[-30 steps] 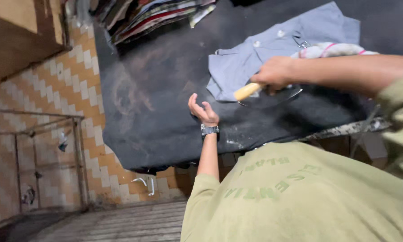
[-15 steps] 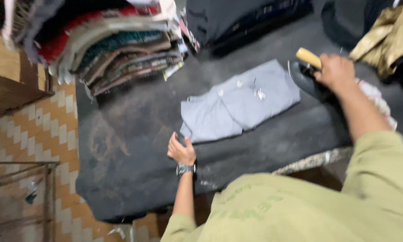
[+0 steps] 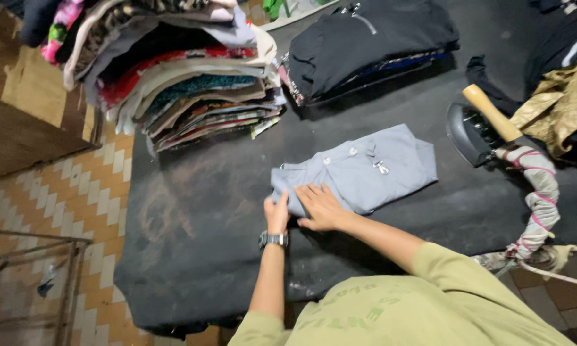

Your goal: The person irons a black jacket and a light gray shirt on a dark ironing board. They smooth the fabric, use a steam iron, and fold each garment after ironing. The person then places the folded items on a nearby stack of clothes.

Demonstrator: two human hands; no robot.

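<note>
Half a second ago our right hand (image 3: 322, 206) was off at the iron's handle; it has let go and come back, and now lies flat, fingers spread, palm down on the near end of the folded grey buttoned shirt (image 3: 356, 168). Our left hand (image 3: 277, 213), with a metal wristwatch (image 3: 273, 239) below it, stands open on edge against the shirt's left corner, where it was hovering before. The shirt lies on the black padded ironing table (image 3: 192, 224). Far right of our hands rests the dark iron with a wooden handle (image 3: 487, 115). Beyond our hands, up left, sits a tall stack of folded colourful clothes (image 3: 186, 83), with a pile of folded black garments (image 3: 368, 45) just right of it.
</note>
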